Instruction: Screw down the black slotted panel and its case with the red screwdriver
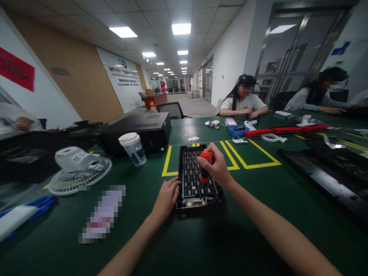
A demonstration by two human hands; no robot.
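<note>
A black plastic panel [189, 165] with a honeycomb pattern lies on the green table in front of me. My right hand [216, 165] is wrapped round the red-and-black handle of a screwdriver [204, 177], held upright above the panel's right part. The screwdriver's tip is hard to make out against the dark surface. Along the panel's left edge rests my left hand [168, 194], fingers stretched out and touching the rim. Near the panel's front edge a pale, narrow part [196, 204] shows.
To the left are a lidded plastic cup [135, 150], a white fan [77, 168], a black computer case [138, 128] and blue-and-white gloves [25, 214]. A long black panel [322, 180] lies right. A blue tray [237, 130] stands further back; other people sit across the table.
</note>
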